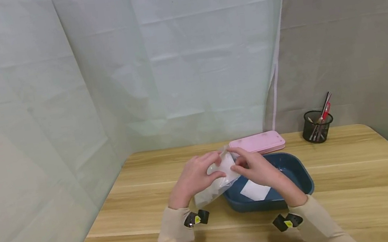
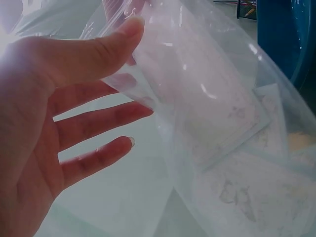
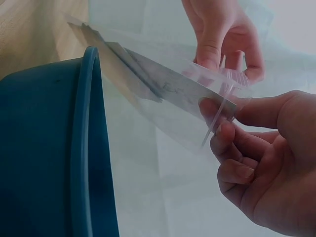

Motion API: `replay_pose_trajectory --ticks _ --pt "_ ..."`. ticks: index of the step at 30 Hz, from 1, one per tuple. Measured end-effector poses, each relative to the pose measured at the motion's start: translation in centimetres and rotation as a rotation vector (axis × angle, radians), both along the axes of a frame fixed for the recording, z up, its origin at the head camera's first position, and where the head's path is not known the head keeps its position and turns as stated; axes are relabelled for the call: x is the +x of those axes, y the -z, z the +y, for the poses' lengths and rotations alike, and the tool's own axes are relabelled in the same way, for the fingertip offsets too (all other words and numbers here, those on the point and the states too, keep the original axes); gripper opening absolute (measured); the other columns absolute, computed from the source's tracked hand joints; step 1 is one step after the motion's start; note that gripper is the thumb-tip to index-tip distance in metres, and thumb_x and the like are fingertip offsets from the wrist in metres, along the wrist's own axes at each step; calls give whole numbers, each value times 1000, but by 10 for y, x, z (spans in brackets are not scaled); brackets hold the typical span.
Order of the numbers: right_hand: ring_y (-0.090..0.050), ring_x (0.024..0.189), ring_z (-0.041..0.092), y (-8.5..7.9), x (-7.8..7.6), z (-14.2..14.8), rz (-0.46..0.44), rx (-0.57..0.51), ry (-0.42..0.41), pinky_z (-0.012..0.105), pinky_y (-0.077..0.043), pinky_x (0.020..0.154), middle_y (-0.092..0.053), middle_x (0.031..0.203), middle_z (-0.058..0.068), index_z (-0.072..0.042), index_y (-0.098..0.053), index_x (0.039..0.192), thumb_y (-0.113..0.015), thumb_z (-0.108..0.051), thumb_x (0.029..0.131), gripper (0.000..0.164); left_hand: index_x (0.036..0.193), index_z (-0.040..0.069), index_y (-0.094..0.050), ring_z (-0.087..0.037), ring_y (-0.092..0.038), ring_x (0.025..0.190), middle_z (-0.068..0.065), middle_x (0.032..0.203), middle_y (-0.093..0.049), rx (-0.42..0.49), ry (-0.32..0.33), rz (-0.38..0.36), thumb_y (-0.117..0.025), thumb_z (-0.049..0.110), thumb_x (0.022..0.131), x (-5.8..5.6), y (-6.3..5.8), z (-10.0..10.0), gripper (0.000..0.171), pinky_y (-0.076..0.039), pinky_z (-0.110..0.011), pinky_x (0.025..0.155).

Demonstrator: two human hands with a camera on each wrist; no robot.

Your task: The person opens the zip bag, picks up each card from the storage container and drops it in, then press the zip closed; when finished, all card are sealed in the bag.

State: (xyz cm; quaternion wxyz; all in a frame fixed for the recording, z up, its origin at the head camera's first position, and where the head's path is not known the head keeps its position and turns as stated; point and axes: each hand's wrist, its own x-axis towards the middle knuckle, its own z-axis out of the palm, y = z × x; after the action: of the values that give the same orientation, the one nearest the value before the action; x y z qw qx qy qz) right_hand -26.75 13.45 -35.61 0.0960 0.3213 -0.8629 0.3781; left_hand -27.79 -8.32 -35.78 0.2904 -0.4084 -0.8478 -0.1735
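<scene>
A clear plastic bag [image 1: 206, 197] slants over the left end of the blue basin [image 1: 302, 165], holding several thin white packets [image 2: 237, 197] with faint print. My left hand [image 1: 195, 178] pinches the bag near its mouth between thumb and forefinger, the other fingers spread in the left wrist view. From the other side, my right hand [image 1: 256, 167] has thumb and fingertips at the bag's opening, where they pinch the end of a flat white packet [image 3: 182, 91] that lies mostly inside the bag. Another white packet [image 1: 255, 190] lies in the basin, below my right forearm.
Behind the basin lies a pink case [image 1: 258, 143], close to its back rim. A black mesh pen holder [image 1: 315, 131] with pens stands at the back right of the wooden table [image 1: 136, 214]. Hanging cloth [image 1: 188, 62] closes off the back and sides.
</scene>
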Motion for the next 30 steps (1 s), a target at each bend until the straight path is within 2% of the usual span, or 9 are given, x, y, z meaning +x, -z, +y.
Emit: replay_pose_trajectory --ticks 7,11,14,16,19,23,25,30 --pt "-53 63 7 0 1 -2 -18 -21 26 21 -44 61 -67 78 5 -4 -44 136 -67 -6 89 52 89 16 -55 -10 -41 54 4 95 -71 -9 -24 30 -81 30 77 0 -1 1 32 -32 -18 53" --pt "-56 65 8 0 1 -3 -24 -28 43 21 -46 62 -69 81 7 -5 -46 135 -67 -7 89 51 90 16 -56 -11 -47 56 2 105 -72 -13 -6 8 -76 32 82 -1 0 1 27 -35 -18 55" --pt "-57 67 9 2 0 -2 3 -12 49 22 -46 63 -70 83 8 -4 -48 135 -66 -6 90 49 91 16 -57 -14 -59 62 -3 119 -70 -21 10 -16 -71 33 87 -1 0 1 23 -41 -20 59" --pt "-56 68 9 3 -1 -1 13 1 52 22 -46 64 -71 84 8 -3 -49 136 -65 -6 91 48 91 15 -57 -15 -62 67 -3 119 -70 -25 13 -20 -70 32 88 0 0 1 21 -45 -22 61" --pt "-54 68 9 5 -2 0 12 10 33 23 -44 64 -70 85 8 -2 -49 137 -62 -4 92 46 91 15 -57 -14 -59 64 -2 112 -71 -21 15 -15 -69 31 88 0 -1 2 20 -45 -24 61" --pt "-52 67 9 5 -2 0 -12 7 11 23 -44 63 -69 85 8 -3 -48 139 -59 -3 94 46 91 16 -57 -11 -45 57 0 107 -71 -11 0 -8 -70 31 88 0 -1 1 19 -38 -21 58" --pt "-55 67 10 4 -2 -1 -17 -3 13 24 -46 64 -70 85 8 -4 -48 137 -60 -4 94 45 91 16 -58 -10 -43 56 1 107 -72 -7 -11 -8 -70 31 88 0 -1 0 19 -37 -21 57" --pt "-64 73 16 2 0 -3 -66 -46 41 25 -52 68 -72 85 7 -4 -56 122 -64 -9 92 31 91 17 -58 -9 -42 55 0 110 -72 -5 -24 -10 -69 31 88 0 -1 -1 18 -35 -19 56"
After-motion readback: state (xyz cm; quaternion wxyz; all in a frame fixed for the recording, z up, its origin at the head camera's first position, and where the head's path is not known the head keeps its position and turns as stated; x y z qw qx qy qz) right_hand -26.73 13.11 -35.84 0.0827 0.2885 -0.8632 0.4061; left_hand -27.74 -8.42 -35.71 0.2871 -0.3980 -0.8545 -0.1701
